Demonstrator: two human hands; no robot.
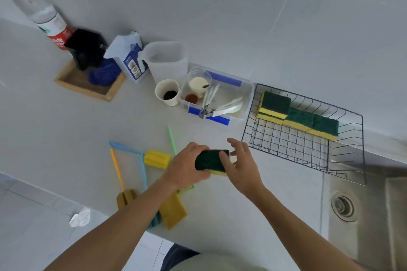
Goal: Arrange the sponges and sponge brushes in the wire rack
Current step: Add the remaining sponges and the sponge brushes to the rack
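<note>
- I am wearing the only camera on my head, and it is looking forward and steeply down over my forearms onto the counter (66,138).
- It is sitting tilted, so the wall (242,6) is filling the top and the sink (361,209) is slanting at lower right.
- It is taking in everything widely, my hands nearest.

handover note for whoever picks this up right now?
Left hand has a grip on a green-and-yellow sponge above the counter; right hand touches its end.
Done: sponges lined along the wire rack's back edge.
Left: the held sponge, plus sponge brushes lying on the counter, left of the hands.
</note>
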